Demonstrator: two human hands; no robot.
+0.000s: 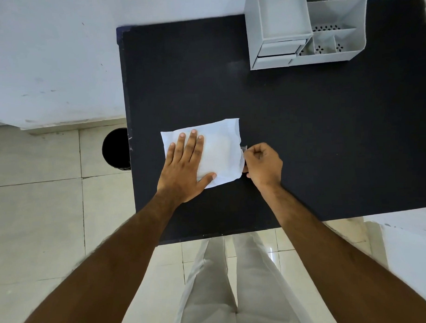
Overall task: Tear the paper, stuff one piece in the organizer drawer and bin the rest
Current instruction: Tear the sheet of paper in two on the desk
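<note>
A white sheet of paper, apparently folded, lies on the black table. My left hand lies flat on its left half with fingers spread, pressing it down. My right hand is curled at the paper's right edge, fingers pinching that edge. A grey desk organizer stands at the table's far right corner, with small drawers at its front left. A black round bin sits on the floor just left of the table.
The organizer has open compartments with perforated bottoms. A white wall runs behind the table. Tiled floor lies to the left. My legs in light trousers stand at the table's near edge.
</note>
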